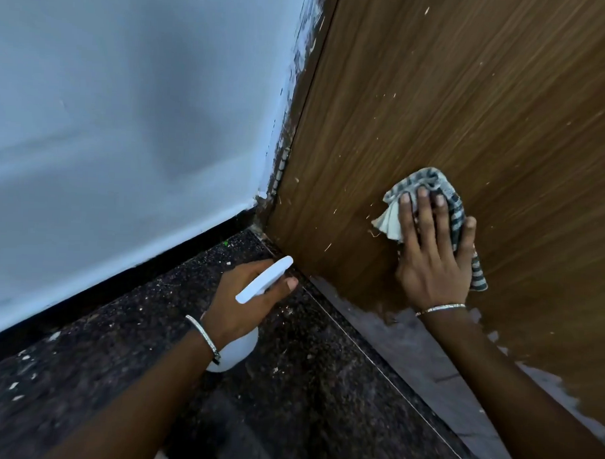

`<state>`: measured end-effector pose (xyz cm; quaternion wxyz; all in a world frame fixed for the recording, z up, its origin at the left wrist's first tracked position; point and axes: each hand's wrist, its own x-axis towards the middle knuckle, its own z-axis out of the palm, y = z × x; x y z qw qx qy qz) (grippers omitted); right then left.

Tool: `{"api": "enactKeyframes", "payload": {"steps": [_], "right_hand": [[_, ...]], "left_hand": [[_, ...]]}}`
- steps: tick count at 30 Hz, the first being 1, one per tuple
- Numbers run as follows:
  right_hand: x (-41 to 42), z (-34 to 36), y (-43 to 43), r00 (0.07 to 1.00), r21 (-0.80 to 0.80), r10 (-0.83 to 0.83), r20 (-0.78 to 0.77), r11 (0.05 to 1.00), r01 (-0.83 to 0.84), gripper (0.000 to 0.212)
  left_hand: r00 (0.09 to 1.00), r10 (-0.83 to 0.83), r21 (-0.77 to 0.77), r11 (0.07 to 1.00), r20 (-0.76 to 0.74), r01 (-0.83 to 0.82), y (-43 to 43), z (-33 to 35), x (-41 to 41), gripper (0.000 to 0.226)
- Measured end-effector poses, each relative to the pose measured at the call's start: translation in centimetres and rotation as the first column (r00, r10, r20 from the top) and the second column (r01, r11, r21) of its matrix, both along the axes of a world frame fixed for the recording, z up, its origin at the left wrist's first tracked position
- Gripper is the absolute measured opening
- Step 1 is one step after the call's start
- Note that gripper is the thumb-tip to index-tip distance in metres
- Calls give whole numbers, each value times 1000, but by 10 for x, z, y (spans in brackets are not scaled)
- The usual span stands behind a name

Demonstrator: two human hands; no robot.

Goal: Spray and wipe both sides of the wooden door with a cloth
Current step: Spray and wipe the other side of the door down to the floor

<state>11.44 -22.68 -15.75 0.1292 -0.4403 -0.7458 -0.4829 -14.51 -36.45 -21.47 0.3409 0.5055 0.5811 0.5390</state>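
Low on the wooden door (453, 107), the right hand (430, 254) presses a striped cloth (429, 189) flat with straight fingers, while the left hand (247, 296) grips a white spray bottle (263, 281) above the floor (289, 383). Wiping probably goes best with firm, overlapping strokes along the grain, working down to the pale, worn bottom edge.

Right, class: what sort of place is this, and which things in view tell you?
Probably a doorway corner inside a building, perhaps a home: a wooden door meets a painted white wall with a dark skirting, above a speckled dark stone floor.
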Motion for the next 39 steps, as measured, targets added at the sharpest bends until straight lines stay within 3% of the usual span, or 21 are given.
{"api": "enactKeyframes", "payload": {"steps": [4, 8, 13, 18, 20, 23, 24, 26, 28, 31, 33, 34, 36, 39], "right_hand": [[-11, -43, 19, 974, -26, 25, 224, 999, -19, 73], [-9, -127, 34, 760, -184, 178, 625, 980, -78, 76], [-7, -140, 31, 750, -294, 237, 617, 954, -60, 67], [-15, -150, 24, 754, -340, 225, 617, 940, -3, 66], [-18, -167, 25, 670, -410, 288, 684, 912, 27, 71], [-20, -182, 30, 495, -485, 387, 778, 871, 82, 70], [-21, -181, 31, 487, -494, 392, 780, 864, 96, 70], [-24, -171, 31, 491, -493, 382, 783, 862, 117, 70], [-20, -160, 28, 506, -489, 361, 784, 860, 144, 70], [11, -148, 12, 568, -551, 387, 726, 821, 146, 67], [35, -147, 4, 601, -585, 421, 680, 806, 97, 68], [41, -150, 1, 558, -598, 450, 697, 795, 106, 69], [40, -157, 4, 389, -567, 482, 785, 812, 139, 68], [2, -160, 22, 339, -519, 440, 831, 833, 192, 66]], "left_hand": [[995, -60, -47, 997, -78, 56, -1, -22, -7, 40], [985, -111, -106, 990, -132, 97, 0, -31, -4, 46], [969, -97, -212, 976, -228, 48, -6, -23, -13, 65], [967, -91, -123, 990, -239, 63, -23, -19, -41, 52], [977, -72, -147, 988, -202, 43, -28, -16, -45, 42], [992, -40, -194, 981, -123, 15, -30, -14, -49, 4], [995, -28, -204, 979, -91, 8, -30, -17, -52, 9], [998, -13, -204, 979, -56, 2, -30, -17, -53, 21], [996, -59, -191, 981, -66, 45, -29, -16, -52, 4], [997, -62, -184, 982, -54, 51, -32, -9, -51, 2], [998, -46, -173, 984, -45, 37, -34, -9, -55, 18], [998, -42, -186, 982, -35, 35, -35, -8, -56, 20], [998, -53, -195, 980, -44, 44, -35, -4, -57, 10], [993, -93, -165, 983, -73, 80, -36, -2, -54, 14]]}}
